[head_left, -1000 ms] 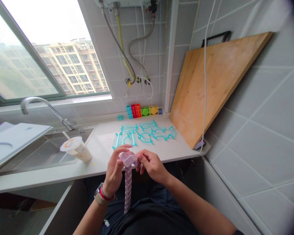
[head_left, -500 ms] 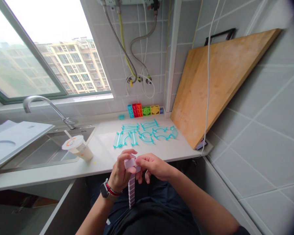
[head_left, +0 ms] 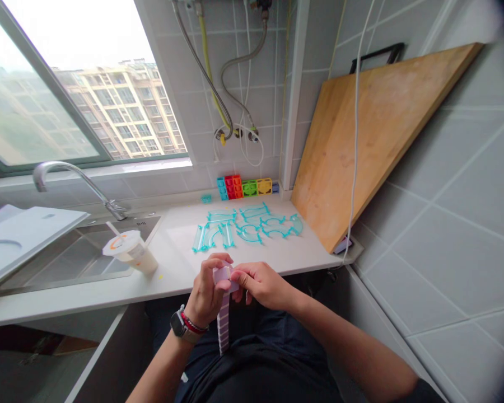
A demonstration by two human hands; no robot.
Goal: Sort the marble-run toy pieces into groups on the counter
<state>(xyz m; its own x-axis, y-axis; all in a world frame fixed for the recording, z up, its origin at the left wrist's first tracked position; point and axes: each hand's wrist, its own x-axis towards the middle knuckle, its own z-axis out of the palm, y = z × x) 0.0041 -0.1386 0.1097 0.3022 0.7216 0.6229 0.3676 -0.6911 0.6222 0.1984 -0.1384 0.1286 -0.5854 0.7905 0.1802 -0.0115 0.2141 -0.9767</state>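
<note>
Above the counter's front edge, my left hand (head_left: 205, 295) is closed round a small pale lilac block (head_left: 222, 274). My right hand (head_left: 266, 285) pinches the block's right side between thumb and fingers; its other fingers curl below. A lilac strip with pale cross stripes (head_left: 223, 330) hangs under the block towards my lap. Whether strip and block are joined is hidden by my fingers. Beyond my hands, several clear plastic pieces with turquoise edges (head_left: 248, 234), straight and curved, lie spread on the white counter (head_left: 176, 246).
Colourful blocks (head_left: 235, 187) line the wall, with a small turquoise piece (head_left: 206, 198) beside them. A lidded drink cup with a straw (head_left: 130, 252) stands left, near the sink (head_left: 88, 263) and tap (head_left: 73, 170). A wooden board (head_left: 369, 140) leans at right behind a hanging white cable (head_left: 356, 129).
My right fingers have drawn in closer under the block, and the block has turned slightly in my hands. Both hands keep hold of it. The camera view has shifted a little.
</note>
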